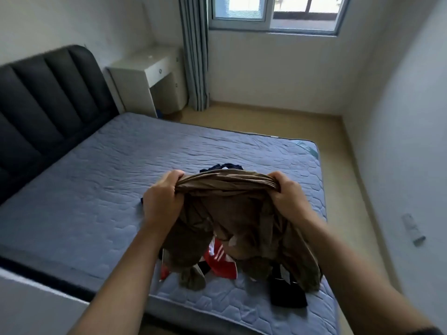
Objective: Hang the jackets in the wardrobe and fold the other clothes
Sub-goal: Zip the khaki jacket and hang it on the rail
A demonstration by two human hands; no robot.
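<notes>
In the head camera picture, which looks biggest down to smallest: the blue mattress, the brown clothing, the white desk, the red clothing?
1. blue mattress
2. brown clothing
3. white desk, though it stands farther away
4. red clothing, mostly hidden under the brown

The brown garment point(232, 213) is thin, soft matt cloth (heavily creased). The bed point(121, 170) wears quilted blue fabric; its headboard point(48, 93) is padded dark cloth. The floor point(333, 146) looks smooth wood.
</notes>
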